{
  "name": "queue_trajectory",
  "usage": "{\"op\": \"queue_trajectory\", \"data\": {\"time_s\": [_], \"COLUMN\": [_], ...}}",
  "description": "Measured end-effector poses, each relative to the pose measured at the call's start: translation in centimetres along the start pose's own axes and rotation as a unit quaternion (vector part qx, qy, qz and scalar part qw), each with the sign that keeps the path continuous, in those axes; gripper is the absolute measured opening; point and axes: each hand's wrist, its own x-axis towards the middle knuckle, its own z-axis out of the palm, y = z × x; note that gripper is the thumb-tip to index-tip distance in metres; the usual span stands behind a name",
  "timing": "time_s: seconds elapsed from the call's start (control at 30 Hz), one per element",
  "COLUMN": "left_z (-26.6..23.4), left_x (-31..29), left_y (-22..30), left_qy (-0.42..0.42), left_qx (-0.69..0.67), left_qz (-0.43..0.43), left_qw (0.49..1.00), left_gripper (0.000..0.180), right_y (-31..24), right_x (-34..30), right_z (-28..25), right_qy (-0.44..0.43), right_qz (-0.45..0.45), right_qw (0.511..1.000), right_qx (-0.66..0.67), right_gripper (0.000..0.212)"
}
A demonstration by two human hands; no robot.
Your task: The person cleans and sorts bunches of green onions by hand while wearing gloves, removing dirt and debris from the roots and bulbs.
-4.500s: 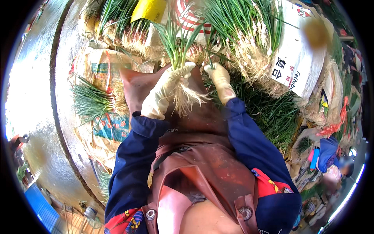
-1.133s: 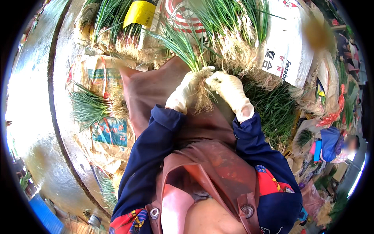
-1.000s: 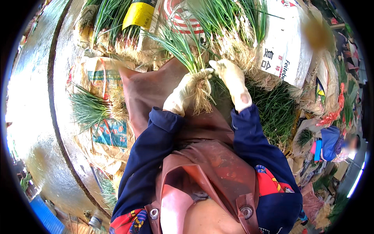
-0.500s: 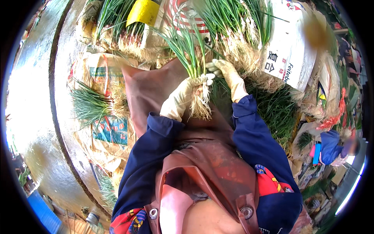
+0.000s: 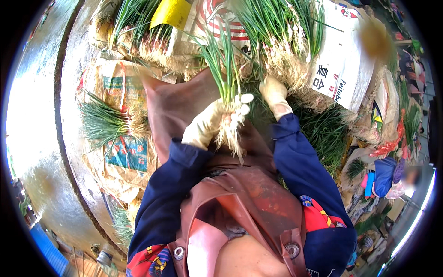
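Gloved in off-white, my left hand (image 5: 210, 121) is closed round a small bunch of green onions (image 5: 225, 76). Their leaves point up and away from me, and the pale stringy roots hang below the fist over my brown apron (image 5: 177, 108). My right hand (image 5: 275, 94), in a matching glove, is at the near edge of a large pile of green onions (image 5: 277, 32), next to its roots. Its fingers are curled in, and whatever they hold, if anything, is hidden.
At left, a tied-looking bundle of green onions (image 5: 108, 121) lies on a tan sack (image 5: 99, 161). More onions (image 5: 138, 27) lie at the far left beside a yellow card (image 5: 170, 14). A white printed sack (image 5: 344, 55) covers the far right. Loose greens (image 5: 323, 134) lie right of my arm.
My right hand has drawn away from the bunch toward the pile, and its fingers have curled in. The left hand, still holding the onions, has shifted slightly left and nearer me.
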Motion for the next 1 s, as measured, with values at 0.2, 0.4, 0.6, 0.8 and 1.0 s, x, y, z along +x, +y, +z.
{"op": "queue_trajectory", "data": {"time_s": [0.2,0.4,0.6,0.8,1.0], "left_z": [-3.0,-3.0,-4.7,-2.6,-2.4], "left_x": [-0.4,1.3,1.2,3.1,3.8], "left_y": [0.7,0.7,0.5,1.0,1.5], "left_qy": [0.067,0.05,0.058,0.052,0.1], "left_qx": [-0.065,-0.046,-0.045,-0.006,-0.03], "left_qz": [0.1,0.125,0.132,0.107,0.118], "left_qw": [0.991,0.99,0.989,0.993,0.987], "left_gripper": [0.035,0.043,0.052,0.037,0.037], "right_y": [0.1,-1.5,-0.4,-2.5,-5.1], "right_x": [-1.6,6.1,0.1,7.9,3.7], "right_z": [0.0,0.5,-0.6,-1.8,-6.9], "right_qy": [0.129,0.256,0.081,0.278,0.19], "right_qz": [-0.198,-0.113,-0.333,-0.154,-0.175], "right_qw": [0.97,0.918,0.931,0.91,0.964], "right_qx": [-0.063,-0.28,-0.127,-0.266,-0.066], "right_gripper": [0.022,0.02,0.025,0.02,0.013]}}
